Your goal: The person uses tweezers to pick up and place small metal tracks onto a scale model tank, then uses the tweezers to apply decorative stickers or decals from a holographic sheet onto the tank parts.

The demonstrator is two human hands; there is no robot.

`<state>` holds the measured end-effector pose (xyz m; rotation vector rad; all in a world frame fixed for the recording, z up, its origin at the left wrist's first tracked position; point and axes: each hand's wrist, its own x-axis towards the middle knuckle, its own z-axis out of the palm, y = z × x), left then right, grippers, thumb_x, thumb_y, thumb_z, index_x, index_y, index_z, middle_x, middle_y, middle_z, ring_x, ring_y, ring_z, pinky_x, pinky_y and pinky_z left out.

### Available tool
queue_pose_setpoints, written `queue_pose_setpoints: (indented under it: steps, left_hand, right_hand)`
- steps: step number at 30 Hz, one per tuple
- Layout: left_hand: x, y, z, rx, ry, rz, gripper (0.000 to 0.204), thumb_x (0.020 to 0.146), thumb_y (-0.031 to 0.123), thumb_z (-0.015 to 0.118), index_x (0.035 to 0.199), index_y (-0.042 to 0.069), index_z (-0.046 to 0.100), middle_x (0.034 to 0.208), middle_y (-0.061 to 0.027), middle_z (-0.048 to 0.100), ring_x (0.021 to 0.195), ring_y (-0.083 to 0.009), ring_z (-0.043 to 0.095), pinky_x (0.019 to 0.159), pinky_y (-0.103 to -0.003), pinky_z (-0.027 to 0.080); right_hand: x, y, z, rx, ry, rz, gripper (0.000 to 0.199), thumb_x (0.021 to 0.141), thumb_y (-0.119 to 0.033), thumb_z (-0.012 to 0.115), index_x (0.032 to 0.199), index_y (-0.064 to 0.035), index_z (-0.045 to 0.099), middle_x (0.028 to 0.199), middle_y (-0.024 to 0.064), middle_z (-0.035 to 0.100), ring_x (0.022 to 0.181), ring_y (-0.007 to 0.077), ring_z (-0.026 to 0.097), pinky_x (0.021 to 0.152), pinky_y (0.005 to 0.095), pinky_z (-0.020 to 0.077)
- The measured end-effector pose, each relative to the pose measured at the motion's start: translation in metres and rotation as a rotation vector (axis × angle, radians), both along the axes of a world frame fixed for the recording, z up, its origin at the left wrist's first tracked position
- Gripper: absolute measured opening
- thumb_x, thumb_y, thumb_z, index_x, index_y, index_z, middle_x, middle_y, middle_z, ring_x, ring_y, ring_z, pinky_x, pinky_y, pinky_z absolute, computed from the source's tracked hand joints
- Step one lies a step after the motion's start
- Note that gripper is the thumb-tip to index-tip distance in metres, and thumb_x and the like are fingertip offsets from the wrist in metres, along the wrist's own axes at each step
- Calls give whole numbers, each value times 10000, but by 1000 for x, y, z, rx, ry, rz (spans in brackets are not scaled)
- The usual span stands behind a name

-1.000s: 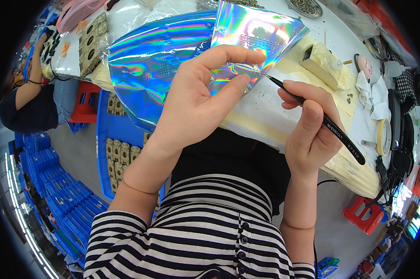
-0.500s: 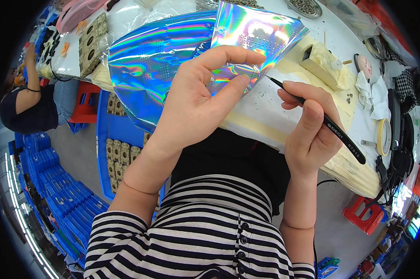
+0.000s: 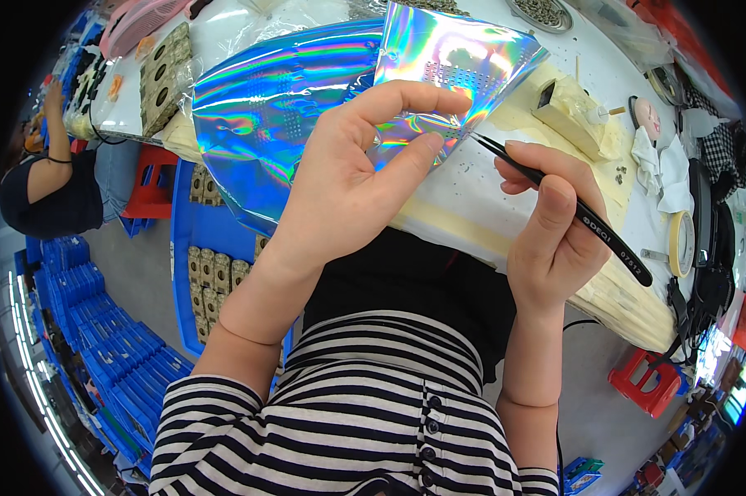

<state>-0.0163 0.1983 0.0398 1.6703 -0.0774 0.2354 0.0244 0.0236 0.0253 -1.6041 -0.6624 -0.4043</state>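
Black pointed tweezers [image 3: 592, 219] lie between the thumb and fingers of my right hand [image 3: 555, 223], which is closed on them. Their fine tip points up and left, at the edge of a shiny blue iridescent sheet [image 3: 249, 91]. A folded flap [image 3: 472, 54] of this sheet, with rows of small dots or holes, reaches the right side. My left hand [image 3: 348, 182] is over the sheet, its thumb and index finger spread apart beside the dotted area. The other left fingers are hidden. I cannot make out anything at the tweezers' tip.
Right of the sheet are a paper-wrapped block [image 3: 575, 116] and a tape roll [image 3: 681, 244]. A metal bowl of small parts [image 3: 546, 12] stands at the far edge. A blue tray [image 3: 183, 273] of camouflage-patterned pieces is at left, near another person [image 3: 55, 190] and red stools.
The tweezers have shifted and turned slightly in my right hand, their tip a little further left. My left hand and the sheet look unchanged.
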Motion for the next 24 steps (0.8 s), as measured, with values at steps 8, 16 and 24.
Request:
queue_pose_setpoints:
  steps: [8,16,24]
  left_hand:
    - [-1,0,2,-10,43,3,274,904,25,589,1173,-10,631,1047,-56,677,925,-83,626,787,-210,504]
    - [-1,0,2,-15,42,-4,276,907,28,587,1177,-11,627,1046,-55,676,931,-83,626,792,-211,504]
    - [-1,1,2,15,24,2,275,904,34,591,1172,-6,634,1054,-56,673,939,-84,620,801,-216,502]
  right_hand:
    - [0,0,-1,-8,3,10,219,959,-187,614,941,21,679,800,90,675,683,158,621,621,241,479]
    - [0,1,0,4,9,9,219,959,-187,615,938,21,679,794,89,673,678,155,615,616,237,473]
    - [0,1,-1,-2,-4,2,215,960,-182,615,933,22,678,800,87,677,667,152,609,609,235,470]
